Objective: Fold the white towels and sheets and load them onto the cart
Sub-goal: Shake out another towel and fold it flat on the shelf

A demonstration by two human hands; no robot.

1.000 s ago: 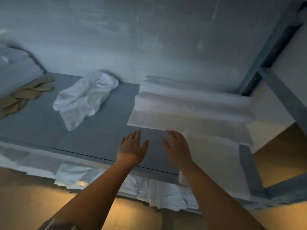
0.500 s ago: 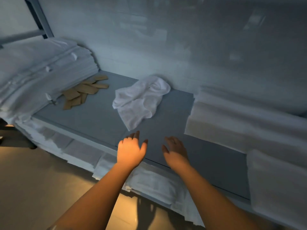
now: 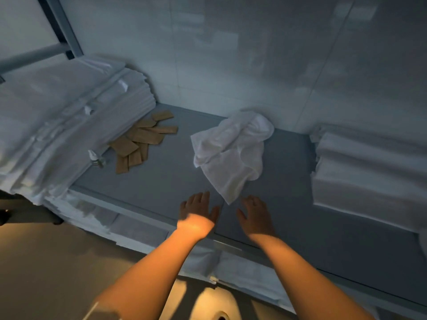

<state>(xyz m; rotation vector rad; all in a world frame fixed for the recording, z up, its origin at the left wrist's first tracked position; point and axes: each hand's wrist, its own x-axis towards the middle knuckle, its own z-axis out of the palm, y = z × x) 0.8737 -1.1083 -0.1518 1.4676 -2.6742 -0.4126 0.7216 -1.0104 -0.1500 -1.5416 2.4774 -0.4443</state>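
Towel (image 3: 233, 153), white and crumpled, is lying loose on the grey shelf surface (image 3: 166, 181), its nearest corner hanging down toward the gap between the two hands. The left hand (image 3: 199, 210) is hovering palm-down just to the left of that corner, fingers straight and spread, gripping nothing. The right hand (image 3: 253, 214) is hovering just to the right of the corner, fingers relaxed and slightly bent, also holding nothing; whether either fingertip is touching the cloth is hard to tell.

Compared with half a second ago, the view is sitting further left: the crumpled towel is now lying straight ahead of the hands rather than up and to their left, and both hands are reaching closer to its corner. The folded stack on the right (image 3: 369, 176) is now showing less of itself.

That stack is running out of the picture at the right edge. A tall pile of folded sheets (image 3: 69, 116) is filling the left side, cut off by the frame, with tan flat pieces (image 3: 141, 142) lying beside it; what they are is unclear. More white linen (image 3: 242, 271) is showing below the shelf edge, partly hidden by the forearms.
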